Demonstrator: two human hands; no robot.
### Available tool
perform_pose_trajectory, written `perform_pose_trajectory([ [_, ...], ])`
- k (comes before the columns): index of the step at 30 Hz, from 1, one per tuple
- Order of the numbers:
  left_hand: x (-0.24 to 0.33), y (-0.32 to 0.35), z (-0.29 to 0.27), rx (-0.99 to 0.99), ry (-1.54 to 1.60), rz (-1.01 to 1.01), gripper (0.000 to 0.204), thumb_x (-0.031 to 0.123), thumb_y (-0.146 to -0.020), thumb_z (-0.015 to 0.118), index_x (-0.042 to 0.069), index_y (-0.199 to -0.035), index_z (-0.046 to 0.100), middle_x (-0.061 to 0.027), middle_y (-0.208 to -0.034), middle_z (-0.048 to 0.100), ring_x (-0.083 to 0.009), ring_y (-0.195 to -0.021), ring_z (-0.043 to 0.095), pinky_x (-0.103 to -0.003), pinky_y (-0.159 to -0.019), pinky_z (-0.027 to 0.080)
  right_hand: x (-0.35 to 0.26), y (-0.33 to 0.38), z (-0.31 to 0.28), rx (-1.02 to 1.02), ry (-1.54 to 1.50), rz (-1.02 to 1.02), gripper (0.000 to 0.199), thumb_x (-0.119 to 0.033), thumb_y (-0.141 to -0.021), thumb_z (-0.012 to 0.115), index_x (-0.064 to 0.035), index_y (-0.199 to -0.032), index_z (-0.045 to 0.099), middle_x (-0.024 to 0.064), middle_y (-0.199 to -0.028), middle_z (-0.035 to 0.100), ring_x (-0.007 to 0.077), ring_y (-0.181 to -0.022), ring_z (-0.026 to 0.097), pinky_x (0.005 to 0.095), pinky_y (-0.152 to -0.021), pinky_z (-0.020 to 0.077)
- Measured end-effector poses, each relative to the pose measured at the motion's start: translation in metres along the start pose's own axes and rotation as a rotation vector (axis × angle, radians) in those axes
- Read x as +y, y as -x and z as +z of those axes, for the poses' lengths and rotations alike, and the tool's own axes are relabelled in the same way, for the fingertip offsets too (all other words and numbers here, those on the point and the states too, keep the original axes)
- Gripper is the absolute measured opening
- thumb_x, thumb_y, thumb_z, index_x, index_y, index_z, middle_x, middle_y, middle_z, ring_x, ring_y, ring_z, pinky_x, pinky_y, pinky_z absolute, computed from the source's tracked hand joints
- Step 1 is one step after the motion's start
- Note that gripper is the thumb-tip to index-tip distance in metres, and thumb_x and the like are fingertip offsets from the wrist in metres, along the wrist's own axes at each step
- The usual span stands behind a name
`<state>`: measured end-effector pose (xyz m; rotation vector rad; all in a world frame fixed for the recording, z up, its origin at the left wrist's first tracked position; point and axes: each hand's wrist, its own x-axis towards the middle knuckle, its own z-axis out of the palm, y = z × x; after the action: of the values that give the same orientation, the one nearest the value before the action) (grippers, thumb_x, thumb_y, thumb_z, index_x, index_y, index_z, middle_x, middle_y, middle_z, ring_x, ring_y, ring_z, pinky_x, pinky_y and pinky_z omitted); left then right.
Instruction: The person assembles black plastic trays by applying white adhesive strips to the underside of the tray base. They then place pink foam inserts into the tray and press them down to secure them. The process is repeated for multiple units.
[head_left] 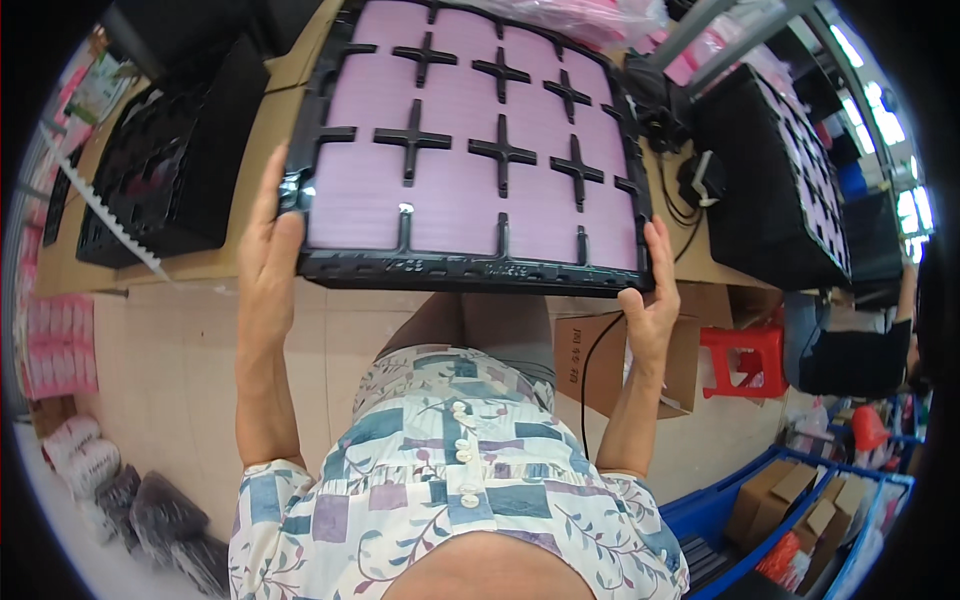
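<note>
A black plastic tray (470, 270) with rows of cross-shaped dividers lies in front of me at the table's near edge. Pink foam-like sheeting (460, 215) shows between the crosses. My left hand (268, 240) grips the tray's near left corner, thumb on the rim and fingers along the side. At the near right corner, my right hand (655, 295) is closed on the edge in the same way. The undersides of both grips are hidden.
Black tray stacks stand at left (185, 150) and right (770, 190) on the brown table (205, 265). A cable (590, 370) hangs past an open cardboard box (575, 350). A red stool (755, 360), another person (850, 350) and a blue bin (700, 515) are to the right.
</note>
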<state>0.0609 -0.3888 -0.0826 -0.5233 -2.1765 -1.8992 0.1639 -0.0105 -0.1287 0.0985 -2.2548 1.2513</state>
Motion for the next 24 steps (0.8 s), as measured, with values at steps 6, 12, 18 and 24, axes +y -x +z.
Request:
perform_pose_trajectory([
  [6, 0.020, 0.003, 0.009, 0.005, 0.085, 0.159, 0.085, 0.055, -0.098, 0.048, -0.008, -0.150, 0.025, -0.0175, -0.155, 0.033, -0.0223, -0.142, 0.036, -0.033, -0.116, 0.027, 0.003, 0.013, 0.004, 0.182, -0.100, -0.031, 0.064, -0.025, -0.084, 0.046, 0.0067, -0.140, 0.048, 0.0210, -0.152, 0.038, 0.0312, -0.144, 0.031, 0.0428, -0.118, 0.0212],
  [12, 0.028, 0.004, 0.022, -0.011, 0.306, 0.037, 0.077, 0.048, -0.100, 0.050, -0.008, -0.149, 0.030, -0.0197, -0.149, 0.040, -0.0214, -0.136, 0.042, -0.032, -0.113, 0.031, -0.031, 0.032, -0.022, 0.279, -0.254, -0.018, 0.075, -0.001, -0.066, 0.033, 0.0118, -0.139, 0.044, 0.0230, -0.152, 0.036, 0.0315, -0.144, 0.032, 0.0435, -0.118, 0.0249],
  [18, 0.021, -0.001, 0.055, -0.091, 0.436, 0.058, 0.074, 0.040, -0.100, 0.054, -0.006, -0.150, 0.027, -0.0189, -0.153, 0.035, -0.0218, -0.140, 0.037, -0.032, -0.114, 0.029, -0.039, 0.037, -0.062, 0.338, -0.124, -0.153, 0.080, -0.055, -0.094, 0.054, 0.0089, -0.140, 0.043, 0.0253, -0.154, 0.030, 0.0349, -0.139, 0.038, 0.0475, -0.113, 0.0354],
  [24, 0.015, -0.011, 0.085, -0.157, 0.394, 0.212, 0.074, 0.036, -0.099, 0.057, -0.004, -0.152, 0.024, -0.0174, -0.157, 0.029, -0.0234, -0.143, 0.032, -0.034, -0.117, 0.024, -0.024, 0.043, -0.082, 0.451, -0.117, -0.166, 0.068, -0.042, -0.093, 0.057, 0.0082, -0.137, 0.047, 0.0247, -0.153, 0.031, 0.0349, -0.140, 0.037, 0.0490, -0.114, 0.0339],
])
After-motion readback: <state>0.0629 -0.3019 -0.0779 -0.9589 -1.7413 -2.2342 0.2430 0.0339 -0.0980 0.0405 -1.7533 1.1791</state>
